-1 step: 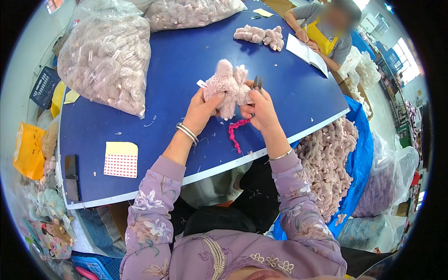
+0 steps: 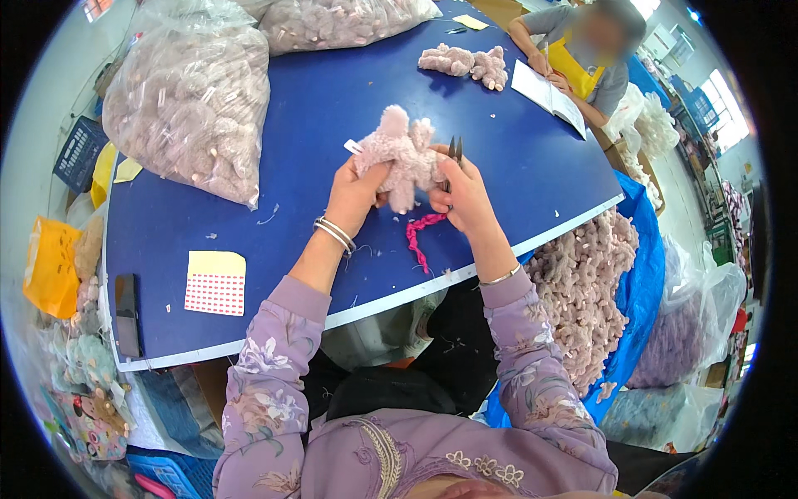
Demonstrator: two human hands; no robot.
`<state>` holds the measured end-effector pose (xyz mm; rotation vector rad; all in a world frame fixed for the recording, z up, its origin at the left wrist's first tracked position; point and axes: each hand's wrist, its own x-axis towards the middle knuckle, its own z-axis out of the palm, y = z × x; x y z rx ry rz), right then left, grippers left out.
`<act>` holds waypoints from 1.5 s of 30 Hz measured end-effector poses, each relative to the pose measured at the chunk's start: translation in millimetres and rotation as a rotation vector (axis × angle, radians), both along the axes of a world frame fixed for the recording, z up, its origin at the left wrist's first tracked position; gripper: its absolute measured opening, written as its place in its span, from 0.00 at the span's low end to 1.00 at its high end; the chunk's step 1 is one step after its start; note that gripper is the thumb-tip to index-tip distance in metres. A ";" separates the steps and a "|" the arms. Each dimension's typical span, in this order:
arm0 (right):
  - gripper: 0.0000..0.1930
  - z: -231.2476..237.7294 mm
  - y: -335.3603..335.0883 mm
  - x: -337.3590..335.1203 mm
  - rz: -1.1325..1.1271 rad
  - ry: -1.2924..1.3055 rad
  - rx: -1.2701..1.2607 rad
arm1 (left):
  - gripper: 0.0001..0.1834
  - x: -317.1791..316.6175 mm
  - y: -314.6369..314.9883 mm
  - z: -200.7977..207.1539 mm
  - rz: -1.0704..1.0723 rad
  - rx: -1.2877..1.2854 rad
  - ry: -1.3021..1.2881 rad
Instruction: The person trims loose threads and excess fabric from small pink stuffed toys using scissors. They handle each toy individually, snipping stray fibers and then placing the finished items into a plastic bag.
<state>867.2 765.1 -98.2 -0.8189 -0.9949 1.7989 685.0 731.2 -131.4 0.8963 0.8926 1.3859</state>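
The fingers of the left hand (image 2: pixel 356 193) pinch a pale pink plush toy (image 2: pixel 401 154) and lift it over the blue tabletop (image 2: pixel 332 108), so the right hand (image 2: pixel 462 195), closed around small scissors (image 2: pixel 455 150), can reach its seam. A pink cord (image 2: pixel 421 234) lies just below, and a clear bag of plush toys (image 2: pixel 195 104) waits at the left.

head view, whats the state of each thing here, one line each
left hand: gripping the plush toy
right hand: holding small scissors, blades up, against the toy
plush toy: held up off the table between both hands
scissors: upright, tips close together
pink cord: lying loose on the table
big bag: stuffed full, lying on the table
phone: flat, screen dark
booklet: open
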 end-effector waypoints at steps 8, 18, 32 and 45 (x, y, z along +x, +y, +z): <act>0.09 -11.5 7.8 1.6 -0.113 -0.589 0.513 | 0.11 -0.3 2.2 5.2 0.142 -0.033 -0.033; 0.08 17.7 -3.2 -15.7 -0.241 -0.637 0.994 | 0.12 15.7 0.8 7.1 0.225 0.086 0.421; 0.10 38.7 -10.2 22.2 0.100 -0.463 0.610 | 0.16 12.1 4.5 0.7 0.203 0.073 0.313; 0.11 12.6 -7.1 -8.0 -0.024 -0.715 0.668 | 0.16 7.3 4.8 -3.4 0.033 -0.021 -0.067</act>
